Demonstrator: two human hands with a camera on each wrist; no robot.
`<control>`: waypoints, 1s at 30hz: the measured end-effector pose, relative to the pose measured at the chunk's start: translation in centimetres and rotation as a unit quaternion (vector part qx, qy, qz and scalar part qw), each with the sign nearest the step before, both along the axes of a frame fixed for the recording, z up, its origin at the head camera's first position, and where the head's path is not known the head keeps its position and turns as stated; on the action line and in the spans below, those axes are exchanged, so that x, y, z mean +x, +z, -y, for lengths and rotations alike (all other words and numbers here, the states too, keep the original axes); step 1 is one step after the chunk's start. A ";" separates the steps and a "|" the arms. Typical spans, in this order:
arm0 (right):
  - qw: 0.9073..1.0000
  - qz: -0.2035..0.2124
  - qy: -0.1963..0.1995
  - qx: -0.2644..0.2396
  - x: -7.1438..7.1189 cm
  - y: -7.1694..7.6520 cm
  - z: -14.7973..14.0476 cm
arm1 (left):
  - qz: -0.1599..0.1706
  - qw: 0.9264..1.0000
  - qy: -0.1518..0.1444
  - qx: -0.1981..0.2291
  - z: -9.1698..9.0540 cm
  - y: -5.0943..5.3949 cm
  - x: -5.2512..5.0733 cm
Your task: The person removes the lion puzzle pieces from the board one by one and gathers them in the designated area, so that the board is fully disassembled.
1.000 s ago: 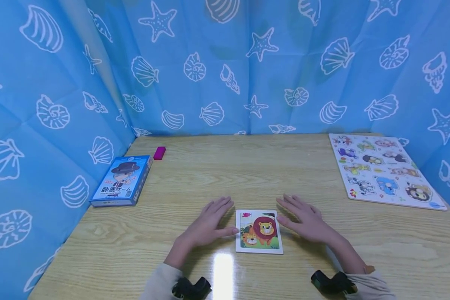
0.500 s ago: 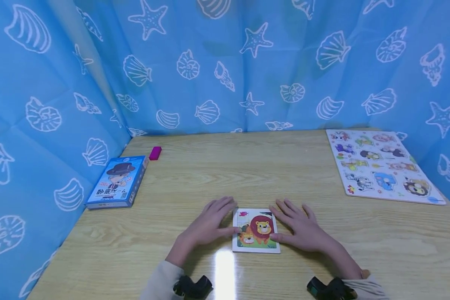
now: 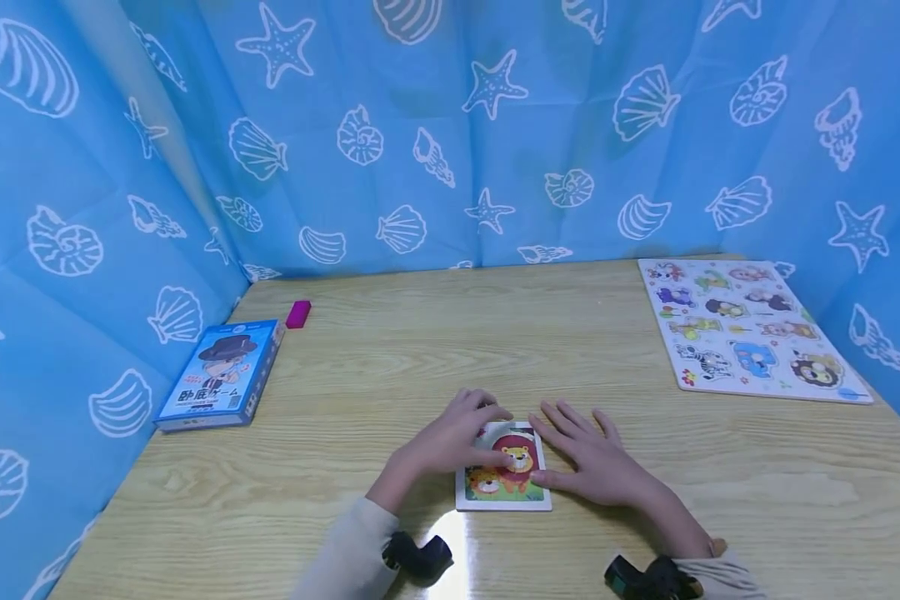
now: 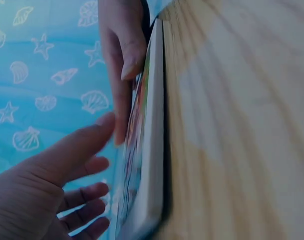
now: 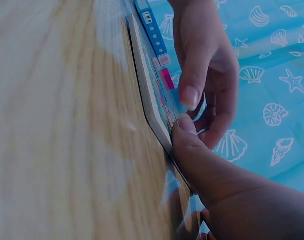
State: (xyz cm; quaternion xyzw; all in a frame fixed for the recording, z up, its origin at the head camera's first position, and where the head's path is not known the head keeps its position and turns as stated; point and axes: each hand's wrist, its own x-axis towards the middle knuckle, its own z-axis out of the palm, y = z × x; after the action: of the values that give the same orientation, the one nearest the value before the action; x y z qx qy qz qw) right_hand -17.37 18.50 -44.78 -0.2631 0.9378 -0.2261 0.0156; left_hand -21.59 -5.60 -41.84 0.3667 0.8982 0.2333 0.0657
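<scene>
- Lion picture board (image 3: 512, 482) is lying flat on the counter (image 3: 232, 517), in front of the person and between the two hands.
- Left hand (image 3: 450, 442) is hovering over the board's upper left part, thumb and bent fingers standing apart; it appears to be holding nothing, and whether its thumb is touching the picture I cannot tell.
- Right hand (image 3: 588, 458) is resting at the board's right edge, its thumb touching it and its fingers straight and spread; it is gripping nothing.
- Judging by this, the person is steadying the board with the right thumb, the left hand poised over the picture.
- Next move is probably calling for light left fingertip contact, the right thumb guarding against sliding.
- Farther off, an animal picture board (image 3: 742, 333) is lying to the right; a blue game box (image 3: 217, 379) and a magenta block (image 3: 297, 314) are sitting to the left.
</scene>
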 end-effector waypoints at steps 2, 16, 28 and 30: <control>1.000 -0.001 0.001 -0.001 0.0 0.1 -0.1 | -0.002 1.000 -0.004 -0.001 -0.6 -0.3 -0.3; 1.000 0.005 -0.002 -0.007 0.2 0.0 -0.2 | 0.016 0.999 0.013 0.028 -1.4 -1.0 -0.2; 1.000 0.006 -0.005 -0.004 0.2 0.4 0.2 | 0.020 0.999 0.023 0.025 -1.4 -1.1 0.1; 1.000 0.002 -0.004 -0.002 0.2 0.5 0.2 | 0.016 0.999 0.023 0.025 -1.4 -1.1 0.1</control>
State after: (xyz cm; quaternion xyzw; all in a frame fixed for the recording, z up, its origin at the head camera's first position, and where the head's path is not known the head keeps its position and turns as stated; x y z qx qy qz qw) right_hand -17.15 18.30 -44.30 -0.2592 0.9382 -0.2288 0.0164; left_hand -21.45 -4.18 -42.96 0.3435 0.8991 0.2633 0.0658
